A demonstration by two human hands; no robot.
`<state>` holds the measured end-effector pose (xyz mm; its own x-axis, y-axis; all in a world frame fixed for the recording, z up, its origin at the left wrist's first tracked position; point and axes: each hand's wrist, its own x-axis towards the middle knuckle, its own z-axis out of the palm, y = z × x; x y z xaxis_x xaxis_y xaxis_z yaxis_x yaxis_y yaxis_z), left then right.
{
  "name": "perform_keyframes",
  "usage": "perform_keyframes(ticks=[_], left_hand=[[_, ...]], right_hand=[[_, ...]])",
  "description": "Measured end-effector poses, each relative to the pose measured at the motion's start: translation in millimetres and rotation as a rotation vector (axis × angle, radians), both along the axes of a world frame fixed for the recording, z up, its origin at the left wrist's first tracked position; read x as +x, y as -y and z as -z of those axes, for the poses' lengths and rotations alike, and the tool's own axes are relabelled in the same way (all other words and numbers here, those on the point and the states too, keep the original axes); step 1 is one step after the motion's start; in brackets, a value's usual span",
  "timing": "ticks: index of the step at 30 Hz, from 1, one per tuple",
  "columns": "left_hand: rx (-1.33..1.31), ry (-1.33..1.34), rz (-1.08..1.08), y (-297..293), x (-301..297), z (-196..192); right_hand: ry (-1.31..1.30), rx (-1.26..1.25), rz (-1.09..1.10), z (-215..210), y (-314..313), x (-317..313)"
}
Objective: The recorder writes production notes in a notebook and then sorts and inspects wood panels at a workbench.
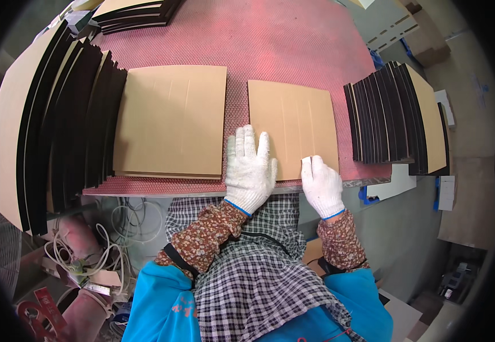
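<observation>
A brown board panel (294, 128) with faint parallel lines lies flat on the red mesh-covered table, right of centre. My left hand (251, 171), in a white knitted glove, rests with its fingers stretched out along the panel's left edge, near its front corner. My right hand (322, 185), gloved too, is closed at the panel's front edge, fingers curled over the board; what they grip, if anything, is hidden. To the left lies a larger low stack of brown panels (171, 122), not touched by either hand.
Black-sided brown boards (59, 125) stand in a row at the left, and another row (387, 114) stands at the right. More boards (133, 20) lie at the far left of the red table (259, 34). Pinkish machinery and loose hoses (85, 251) are below left.
</observation>
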<state>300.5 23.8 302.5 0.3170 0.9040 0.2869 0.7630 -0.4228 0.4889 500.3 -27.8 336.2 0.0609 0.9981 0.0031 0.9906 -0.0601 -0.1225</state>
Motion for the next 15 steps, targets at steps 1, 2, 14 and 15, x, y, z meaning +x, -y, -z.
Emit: perform_keyframes(ticks=[1, 2, 14, 15], left_hand=[[0.007, 0.000, -0.005, 0, 0, 1], [0.002, -0.002, -0.008, 1, -1, 0], [-0.020, 0.020, 0.010, 0, 0, -3], [-0.031, -0.005, 0.000, 0, -1, -4]], right_hand=[[-0.007, 0.013, -0.006, -5, -7, -4], [-0.015, 0.025, -0.013, -7, -16, -6], [0.198, 0.174, -0.247, 26, -161, 39], [0.195, 0.172, -0.251, 23, -159, 33]])
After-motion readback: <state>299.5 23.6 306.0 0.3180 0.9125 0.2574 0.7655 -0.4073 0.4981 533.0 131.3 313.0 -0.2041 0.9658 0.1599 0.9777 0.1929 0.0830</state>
